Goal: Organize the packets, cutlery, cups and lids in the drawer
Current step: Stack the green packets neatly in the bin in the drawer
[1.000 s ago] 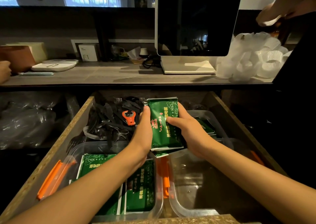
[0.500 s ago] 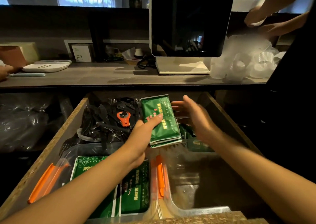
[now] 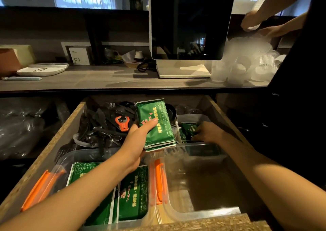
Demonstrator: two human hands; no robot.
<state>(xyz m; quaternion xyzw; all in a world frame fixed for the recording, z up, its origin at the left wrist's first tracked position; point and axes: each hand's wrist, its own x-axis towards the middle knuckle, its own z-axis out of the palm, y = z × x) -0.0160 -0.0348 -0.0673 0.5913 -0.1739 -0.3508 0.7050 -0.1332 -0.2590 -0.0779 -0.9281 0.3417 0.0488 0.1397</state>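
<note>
My left hand (image 3: 139,141) grips a stack of green packets (image 3: 156,125) above the middle of the open drawer (image 3: 58,139), thumb on top. My right hand (image 3: 207,132) reaches into a clear container (image 3: 194,118) at the back right and touches more green packets (image 3: 188,129) there; whether its fingers pinch one I cannot tell. A clear tub with orange clips (image 3: 44,185) at the front left holds flat green packets (image 3: 134,193). Beside it, the front right tub (image 3: 202,213) holds nothing visible. Black plastic cutlery (image 3: 98,123) lies piled at the back left.
An orange opener (image 3: 122,123) lies on the cutlery. On the counter (image 3: 88,80) stand a screen terminal (image 3: 190,22), a white scale (image 3: 42,69) and a heap of clear cups and lids (image 3: 247,63). Another person's hands (image 3: 254,22) work above the cups.
My right hand let go of the packet stack and moved down right into the back container. My left hand now holds the stack alone, slightly further right.
</note>
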